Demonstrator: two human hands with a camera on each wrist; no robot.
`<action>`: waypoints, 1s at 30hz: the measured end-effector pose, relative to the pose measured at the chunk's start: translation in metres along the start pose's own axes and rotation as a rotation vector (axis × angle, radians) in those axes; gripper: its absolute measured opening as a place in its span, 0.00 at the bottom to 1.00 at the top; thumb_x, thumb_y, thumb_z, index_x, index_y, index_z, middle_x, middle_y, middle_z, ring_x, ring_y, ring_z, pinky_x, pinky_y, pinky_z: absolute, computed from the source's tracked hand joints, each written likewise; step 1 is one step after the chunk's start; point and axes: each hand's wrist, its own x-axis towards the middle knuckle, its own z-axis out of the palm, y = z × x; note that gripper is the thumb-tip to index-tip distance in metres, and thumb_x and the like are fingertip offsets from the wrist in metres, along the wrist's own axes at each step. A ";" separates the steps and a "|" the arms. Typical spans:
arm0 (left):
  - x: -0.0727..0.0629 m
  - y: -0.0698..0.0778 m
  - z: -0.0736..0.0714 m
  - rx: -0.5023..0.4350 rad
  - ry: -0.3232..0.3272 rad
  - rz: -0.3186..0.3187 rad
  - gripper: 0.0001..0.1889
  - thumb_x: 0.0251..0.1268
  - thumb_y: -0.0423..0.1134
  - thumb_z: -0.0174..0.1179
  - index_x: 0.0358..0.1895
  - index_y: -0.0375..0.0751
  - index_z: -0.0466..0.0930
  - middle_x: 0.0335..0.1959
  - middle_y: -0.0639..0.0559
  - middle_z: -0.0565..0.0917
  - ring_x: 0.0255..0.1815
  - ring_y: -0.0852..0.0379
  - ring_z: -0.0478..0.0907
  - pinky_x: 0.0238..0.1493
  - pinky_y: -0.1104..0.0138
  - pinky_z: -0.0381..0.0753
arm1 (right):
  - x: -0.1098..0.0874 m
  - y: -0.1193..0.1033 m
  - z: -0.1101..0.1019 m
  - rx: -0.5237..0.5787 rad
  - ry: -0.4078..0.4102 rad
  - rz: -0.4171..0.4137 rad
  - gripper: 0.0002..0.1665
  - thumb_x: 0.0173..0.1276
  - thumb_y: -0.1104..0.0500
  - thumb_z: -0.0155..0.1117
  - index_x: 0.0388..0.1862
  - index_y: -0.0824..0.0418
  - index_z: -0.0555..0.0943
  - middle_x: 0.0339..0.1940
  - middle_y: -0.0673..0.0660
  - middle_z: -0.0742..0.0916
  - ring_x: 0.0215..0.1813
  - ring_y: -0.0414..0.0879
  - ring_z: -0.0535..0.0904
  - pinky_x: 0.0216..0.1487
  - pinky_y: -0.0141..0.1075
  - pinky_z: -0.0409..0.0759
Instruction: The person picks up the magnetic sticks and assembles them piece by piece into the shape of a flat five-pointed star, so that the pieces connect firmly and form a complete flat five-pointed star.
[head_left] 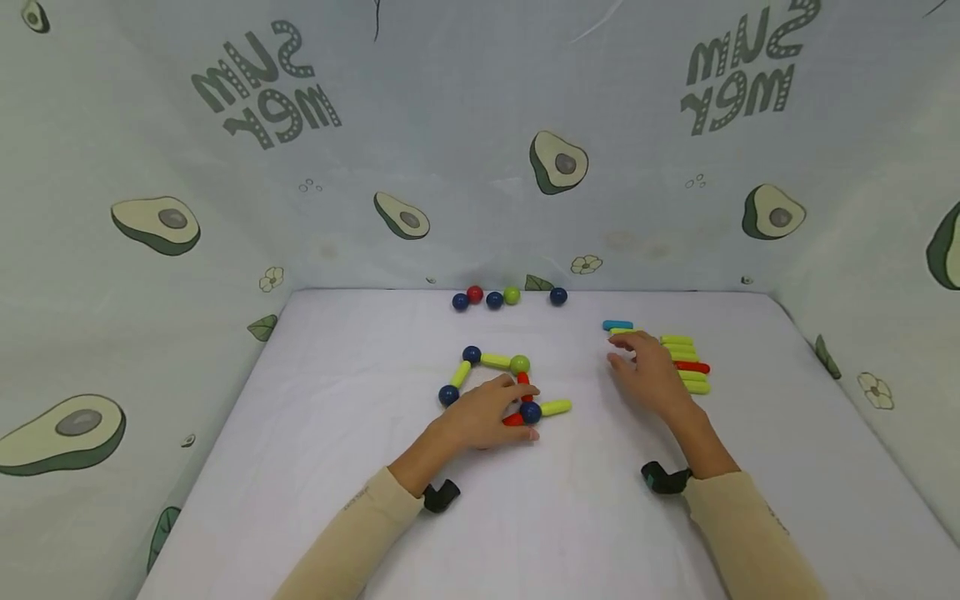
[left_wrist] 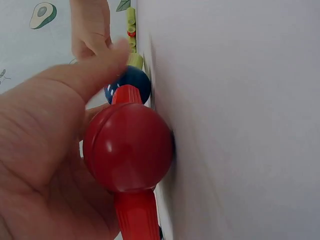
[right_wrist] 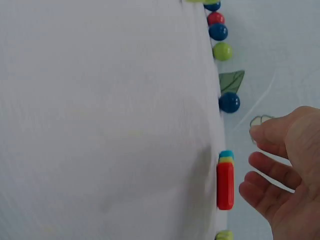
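Note:
My left hand [head_left: 491, 414] arches over a joined ball-and-rod figure, thumb and index finger on either side of a blue ball [head_left: 530, 412] without visibly pinching it. A yellow-green rod [head_left: 556, 407] and red rods [head_left: 513, 420] join that ball. Beside the palm in the left wrist view is a red ball [left_wrist: 129, 147], hidden from the head view. The figure also has a green ball [head_left: 520, 364] and more blue balls [head_left: 448, 395]. My right hand [head_left: 649, 373], fingers apart and holding nothing, hovers by a blue rod [head_left: 617, 325]; a red rod [right_wrist: 225, 185] lies near its fingertips.
Loose blue, red and green balls [head_left: 512, 295] line the table's back edge. Right of the right hand lie several yellow-green rods [head_left: 693, 387] and a red rod [head_left: 693, 367]. A patterned curtain [head_left: 480, 225] rises behind the white table [head_left: 337, 350].

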 end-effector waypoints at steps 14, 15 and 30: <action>-0.015 -0.017 0.000 -0.118 -0.029 0.092 0.30 0.65 0.53 0.70 0.70 0.61 0.72 0.50 0.59 0.76 0.43 0.63 0.72 0.40 0.72 0.76 | 0.011 0.018 -0.008 -0.170 -0.069 0.047 0.24 0.73 0.68 0.58 0.67 0.71 0.76 0.66 0.76 0.73 0.66 0.72 0.64 0.62 0.65 0.76; -0.016 -0.018 0.000 -0.133 -0.027 0.091 0.34 0.64 0.55 0.71 0.72 0.62 0.70 0.50 0.60 0.76 0.43 0.63 0.72 0.40 0.72 0.76 | 0.011 0.018 -0.009 -0.176 -0.057 0.040 0.22 0.72 0.69 0.58 0.64 0.71 0.77 0.65 0.76 0.74 0.65 0.72 0.65 0.61 0.65 0.77; -0.020 -0.017 0.000 -0.059 -0.015 0.043 0.36 0.61 0.62 0.70 0.72 0.63 0.70 0.65 0.56 0.75 0.59 0.58 0.73 0.61 0.61 0.79 | 0.002 0.000 0.006 -0.129 -0.175 -0.020 0.19 0.71 0.64 0.67 0.60 0.65 0.82 0.58 0.68 0.83 0.60 0.64 0.76 0.62 0.60 0.79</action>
